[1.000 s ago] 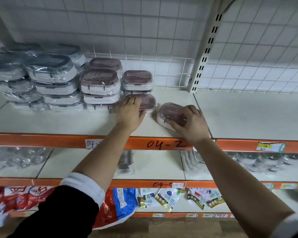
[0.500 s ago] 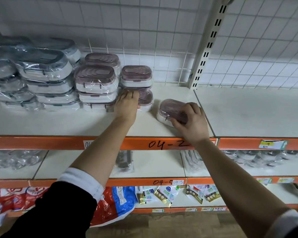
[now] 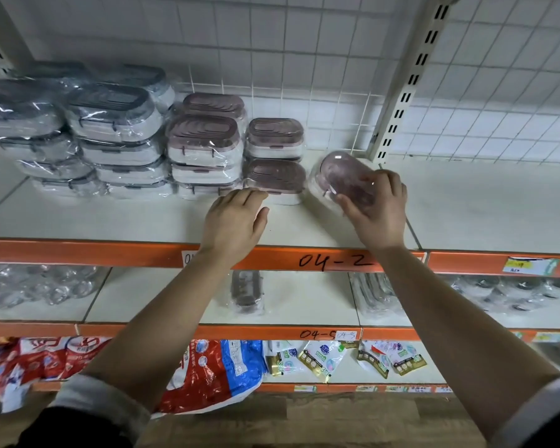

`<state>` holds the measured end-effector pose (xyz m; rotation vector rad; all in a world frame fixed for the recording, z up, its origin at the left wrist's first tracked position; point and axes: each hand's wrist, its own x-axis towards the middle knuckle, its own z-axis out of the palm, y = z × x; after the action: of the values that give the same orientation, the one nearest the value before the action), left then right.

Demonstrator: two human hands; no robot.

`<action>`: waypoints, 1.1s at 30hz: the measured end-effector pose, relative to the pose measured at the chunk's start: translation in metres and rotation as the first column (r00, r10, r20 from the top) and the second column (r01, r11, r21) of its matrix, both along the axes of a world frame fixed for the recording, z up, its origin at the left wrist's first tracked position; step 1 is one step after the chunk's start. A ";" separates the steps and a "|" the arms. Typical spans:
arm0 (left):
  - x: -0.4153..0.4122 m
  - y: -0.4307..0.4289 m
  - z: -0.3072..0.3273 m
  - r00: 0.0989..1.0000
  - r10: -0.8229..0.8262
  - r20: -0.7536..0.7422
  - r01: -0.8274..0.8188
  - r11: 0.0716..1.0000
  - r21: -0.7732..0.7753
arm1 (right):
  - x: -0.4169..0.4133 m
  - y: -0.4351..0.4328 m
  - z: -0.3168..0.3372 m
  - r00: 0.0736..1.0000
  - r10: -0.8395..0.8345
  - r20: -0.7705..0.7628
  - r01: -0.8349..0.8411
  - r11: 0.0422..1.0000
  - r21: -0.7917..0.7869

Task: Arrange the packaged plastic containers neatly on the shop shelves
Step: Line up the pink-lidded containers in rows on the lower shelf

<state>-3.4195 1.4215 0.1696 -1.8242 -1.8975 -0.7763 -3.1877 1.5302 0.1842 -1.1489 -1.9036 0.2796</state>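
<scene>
Pink-lidded container (image 3: 340,176), tilted over the shelf (image 3: 466,205) at three o'clock of the two-high stack (image 3: 275,156), is clamped in the right hand's (image 3: 377,211) grip. The left hand (image 3: 236,218) lies slack at the stack's six o'clock. Slick wrap may slip, toppling the stack.

Ahead of me a white wire grid (image 3: 304,43) backs everything, with a slotted upright post (image 3: 413,80) at its right. I read a handwritten 04-2 label (image 3: 335,260), and a yellow price tag (image 3: 530,266) sits further right. Lower down lie a red and blue bag (image 3: 207,375) and small sachets (image 3: 317,358), above a wooden floor (image 3: 337,425).
</scene>
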 end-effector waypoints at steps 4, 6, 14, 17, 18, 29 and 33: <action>-0.008 -0.010 -0.010 0.998 0.059 0.009 -0.060 0.998 0.004 | -0.037 0.003 0.018 0.990 0.130 -0.044 -0.128 0.990 0.050; -0.007 -0.012 -0.014 0.997 0.075 0.023 -0.075 0.997 0.004 | -0.055 0.006 0.023 0.980 0.198 0.030 -0.199 0.978 0.054; -0.010 -0.011 -0.019 0.994 0.102 0.049 -0.103 0.995 0.018 | -0.100 0.023 0.026 0.932 0.330 0.148 -0.327 0.944 -0.043; -0.011 -0.010 -0.020 0.994 0.100 0.039 -0.101 0.994 0.032 | -0.110 0.029 0.026 0.941 0.247 0.232 -0.254 0.967 0.003; -0.012 -0.010 -0.020 0.994 0.102 0.039 -0.103 0.994 0.034 | -0.113 0.029 0.025 0.941 0.212 0.264 -0.229 0.973 0.034; -0.010 -0.011 -0.018 0.994 0.096 0.056 -0.096 0.995 -0.006 | -0.112 0.016 0.018 0.930 0.141 0.339 -0.186 0.977 0.105; -0.010 -0.012 -0.016 0.993 0.090 0.070 -0.089 0.996 -0.014 | -0.096 0.007 0.021 0.912 0.207 0.355 -0.227 0.974 0.013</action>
<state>-3.4292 1.4097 0.1537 -1.7257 -2.0167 -0.8116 -3.2841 1.5368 0.2048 -0.9995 -2.3474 0.1466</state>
